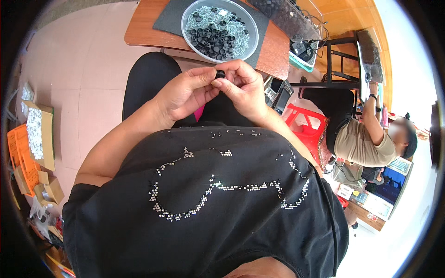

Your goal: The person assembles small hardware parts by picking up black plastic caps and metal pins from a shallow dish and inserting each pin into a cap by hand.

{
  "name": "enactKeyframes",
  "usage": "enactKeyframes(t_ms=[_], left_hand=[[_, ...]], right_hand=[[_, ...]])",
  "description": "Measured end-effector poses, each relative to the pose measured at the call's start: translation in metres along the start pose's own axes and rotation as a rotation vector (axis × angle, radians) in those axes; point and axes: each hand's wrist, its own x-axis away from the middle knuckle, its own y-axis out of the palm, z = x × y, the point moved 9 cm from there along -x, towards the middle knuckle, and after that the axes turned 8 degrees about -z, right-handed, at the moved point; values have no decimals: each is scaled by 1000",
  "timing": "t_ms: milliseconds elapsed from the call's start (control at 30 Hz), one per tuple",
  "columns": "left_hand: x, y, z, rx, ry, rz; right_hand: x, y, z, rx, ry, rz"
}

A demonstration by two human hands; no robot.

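Between the fingertips of both hands is a small black round cap-like piece (220, 74). My left hand (192, 90) pinches it from the left with thumb and forefinger. From the other side, my right hand (243, 88) grips the same piece, its thumb below and forefinger above. Both hands are over my lap, just in front of a clear plastic bowl (186, 33). Inside the bowl lie many similar black pieces (213, 42) and a heap of thin silvery screws or pins (204, 18). Fingers cover part of the held piece.
The bowl stands on a dark mat (169, 21) on a brown wooden table (143, 28). A clear bin (296, 21) stands at the table's right. A red plastic stool (303, 118) is to my right, near a seated co-worker (361, 139). Cartons (44, 139) and an orange crate (21, 157) are far left.
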Motion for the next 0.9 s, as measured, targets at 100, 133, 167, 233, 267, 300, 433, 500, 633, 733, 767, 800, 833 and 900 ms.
enactKeyframes(t_ms=[100,133,167,233,267,300,433,500,633,733,767,800,833,900], left_hand=[[2,3,0,19,12,6],[2,5,0,7,16,16],[3,6,0,-4,20,27],[3,6,0,-17,30,33],[3,7,1,-28,38,41],[3,10,1,-30,38,38],[4,11,3,-16,66,45],[4,13,6,3,76,28],[2,16,7,13,75,-5],[2,14,6,50,82,-8],[2,14,7,66,85,-8],[2,15,7,65,86,-9],[2,16,7,91,81,-16],[2,18,7,117,76,-25]], right_hand=[[-2,3,-3,-2,-44,-19],[-1,4,-5,-26,-54,-7],[-2,4,-6,-51,-65,5],[-2,2,0,-68,-83,9],[-3,1,0,-87,-97,14],[-3,0,-1,-85,-100,15],[-2,4,-7,-133,-74,-1],[-3,6,-10,-143,-71,-7],[-2,7,-5,-176,-39,-2],[-3,7,-3,-188,-41,9],[-3,6,-3,-183,-47,15],[-3,6,-1,-183,-48,14],[-3,5,2,-202,-37,18],[-3,5,5,-221,-26,21]])
